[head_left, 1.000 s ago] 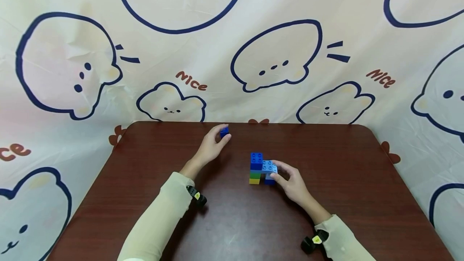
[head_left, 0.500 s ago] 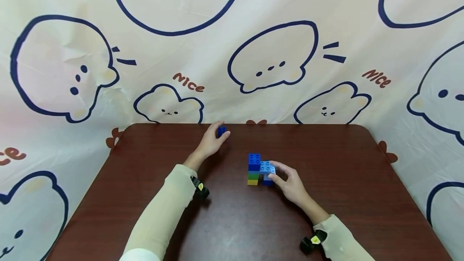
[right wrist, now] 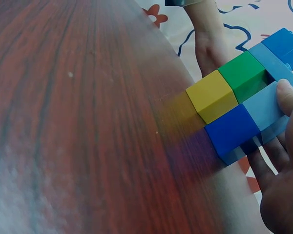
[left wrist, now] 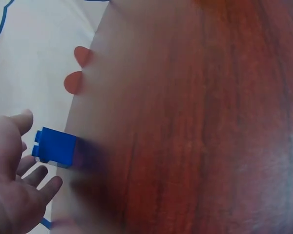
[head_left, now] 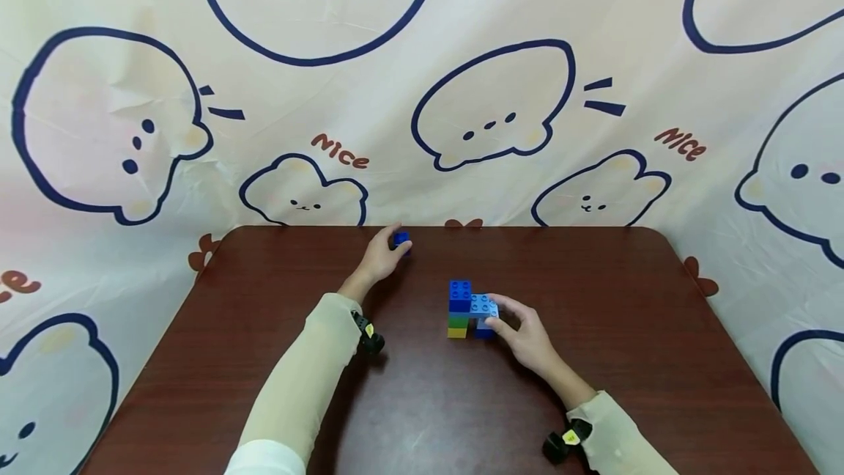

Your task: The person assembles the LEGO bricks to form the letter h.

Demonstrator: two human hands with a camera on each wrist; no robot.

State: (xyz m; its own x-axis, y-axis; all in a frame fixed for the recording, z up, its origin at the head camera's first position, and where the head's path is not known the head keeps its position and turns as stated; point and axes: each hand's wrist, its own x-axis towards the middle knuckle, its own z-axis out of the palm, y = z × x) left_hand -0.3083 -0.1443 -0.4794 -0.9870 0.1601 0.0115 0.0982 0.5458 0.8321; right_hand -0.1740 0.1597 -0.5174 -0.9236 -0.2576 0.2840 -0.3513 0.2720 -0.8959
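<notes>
A small dark blue toy brick (head_left: 401,239) rests on the table near its far edge. My left hand (head_left: 380,256) is around its left side, thumb and fingers spread apart. In the left wrist view the thumb is clear of the blue brick (left wrist: 58,147), and the fingers lie on its other side. To the right stands a toy brick structure (head_left: 460,296) with yellow, green, light blue and dark blue bricks. My right hand (head_left: 531,336) pinches its light blue right part between thumb and fingers. The right wrist view shows the thumb on a light blue brick (right wrist: 264,104).
The brown wooden table (head_left: 409,402) has rounded far corners. A cream cloth (head_left: 389,108) with blue cartoon outlines hangs behind and at both sides. Black wrist cameras sit at the left cuff (head_left: 369,333) and right cuff (head_left: 567,441).
My left hand has loosened and drawn slightly left from the small blue brick. The right hand keeps its hold on the structure. The head view has shifted slightly.
</notes>
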